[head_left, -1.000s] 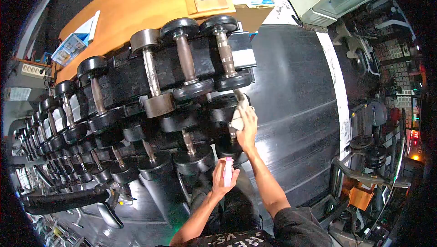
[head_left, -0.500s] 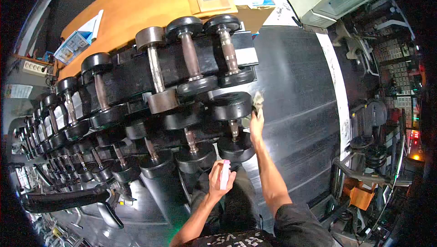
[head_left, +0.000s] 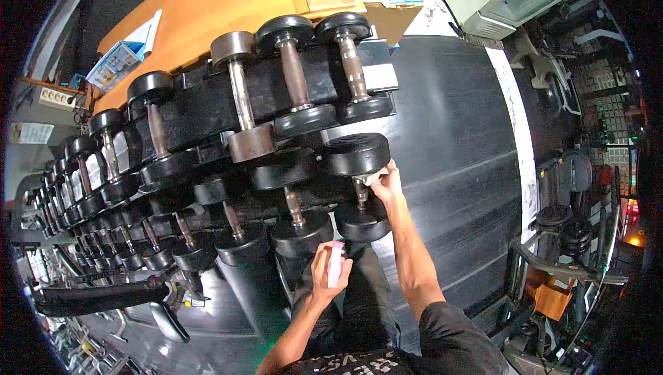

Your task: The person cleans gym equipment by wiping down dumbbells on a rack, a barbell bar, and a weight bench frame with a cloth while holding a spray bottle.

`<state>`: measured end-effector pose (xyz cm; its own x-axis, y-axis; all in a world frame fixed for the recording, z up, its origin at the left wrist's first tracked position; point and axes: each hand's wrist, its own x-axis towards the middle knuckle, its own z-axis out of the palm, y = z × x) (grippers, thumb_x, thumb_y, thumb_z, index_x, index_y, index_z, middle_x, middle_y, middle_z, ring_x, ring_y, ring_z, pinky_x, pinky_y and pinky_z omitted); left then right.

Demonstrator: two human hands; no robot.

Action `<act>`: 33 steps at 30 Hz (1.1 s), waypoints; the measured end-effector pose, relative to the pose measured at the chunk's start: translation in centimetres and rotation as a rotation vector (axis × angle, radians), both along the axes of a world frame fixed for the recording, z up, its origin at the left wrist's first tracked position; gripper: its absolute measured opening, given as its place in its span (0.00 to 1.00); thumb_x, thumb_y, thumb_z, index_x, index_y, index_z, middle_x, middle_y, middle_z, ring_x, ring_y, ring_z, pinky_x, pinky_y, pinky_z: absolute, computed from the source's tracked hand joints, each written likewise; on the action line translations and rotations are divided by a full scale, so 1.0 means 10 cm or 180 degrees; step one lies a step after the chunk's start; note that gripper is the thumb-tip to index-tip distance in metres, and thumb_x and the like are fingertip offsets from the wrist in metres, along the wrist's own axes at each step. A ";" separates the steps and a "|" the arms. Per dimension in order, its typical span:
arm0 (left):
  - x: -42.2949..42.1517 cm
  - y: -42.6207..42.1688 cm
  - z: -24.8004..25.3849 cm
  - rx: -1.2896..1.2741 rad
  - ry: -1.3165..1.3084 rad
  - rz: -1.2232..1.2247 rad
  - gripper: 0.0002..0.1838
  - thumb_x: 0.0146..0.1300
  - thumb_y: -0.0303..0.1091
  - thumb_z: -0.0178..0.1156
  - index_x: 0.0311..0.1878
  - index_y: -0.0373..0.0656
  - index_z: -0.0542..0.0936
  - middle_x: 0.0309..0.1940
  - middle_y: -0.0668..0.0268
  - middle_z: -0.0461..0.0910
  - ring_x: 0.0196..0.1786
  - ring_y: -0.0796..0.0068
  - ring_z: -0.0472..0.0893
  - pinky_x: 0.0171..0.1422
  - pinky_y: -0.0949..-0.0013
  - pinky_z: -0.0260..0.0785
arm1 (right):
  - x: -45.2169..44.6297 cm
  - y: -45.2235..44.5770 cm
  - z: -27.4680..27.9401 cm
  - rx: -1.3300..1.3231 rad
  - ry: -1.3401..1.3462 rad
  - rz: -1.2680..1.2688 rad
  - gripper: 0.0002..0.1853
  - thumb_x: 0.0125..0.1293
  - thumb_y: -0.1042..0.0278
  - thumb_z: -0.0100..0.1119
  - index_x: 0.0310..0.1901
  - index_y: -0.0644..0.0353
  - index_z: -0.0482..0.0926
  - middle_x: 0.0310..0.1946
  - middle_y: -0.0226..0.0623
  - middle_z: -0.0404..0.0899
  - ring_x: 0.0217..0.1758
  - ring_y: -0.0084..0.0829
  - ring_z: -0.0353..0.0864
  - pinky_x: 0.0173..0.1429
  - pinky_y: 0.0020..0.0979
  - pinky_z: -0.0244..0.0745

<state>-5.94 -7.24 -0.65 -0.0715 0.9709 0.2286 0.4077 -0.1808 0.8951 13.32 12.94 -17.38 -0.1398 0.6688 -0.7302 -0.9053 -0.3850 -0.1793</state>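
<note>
My left hand (head_left: pixel 322 273) is closed round a slim white bottle with a pink top (head_left: pixel 335 268), held upright above my legs. Its far side is hidden, so I cannot make out what kind of bottle it is. My right hand (head_left: pixel 389 187) pinches a pale cloth (head_left: pixel 370 179) against the inner side of a black dumbbell (head_left: pixel 358 155), near its metal handle. That dumbbell sits at the right end of the lower rack row. Next to it on the left rests another black dumbbell (head_left: pixel 302 235).
A dumbbell rack (head_left: pixel 200 114) runs away to the left in two rows. Behind it stands a wooden desk (head_left: pixel 207 3) with papers and boxes. Dark floor (head_left: pixel 452 126) stretches to the right, towards gym machines (head_left: pixel 552 257). A padded bench (head_left: pixel 103 299) is at lower left.
My right hand has moved the cloth from beside the dumbbell's outer edge inward, between its two heads. My left hand still grips the bottle. The view has shifted slightly.
</note>
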 end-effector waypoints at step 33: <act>-0.08 0.00 0.07 -0.0967 -0.0731 0.0265 0.26 0.58 0.21 0.64 0.59 0.35 0.67 0.55 0.54 0.67 0.44 0.68 0.76 0.45 0.70 0.72 | 0.19 -0.45 1.02 0.0849 0.0284 -0.0292 0.19 0.69 0.56 0.48 0.56 0.57 0.75 0.51 0.39 0.81 0.54 0.39 0.80 0.60 0.44 0.77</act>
<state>-6.73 -7.20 0.01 -0.1688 0.9806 -0.0995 0.1926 0.1318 0.9724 15.23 8.48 -7.14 -0.1258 0.8483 -0.5144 -0.9509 -0.2508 -0.1812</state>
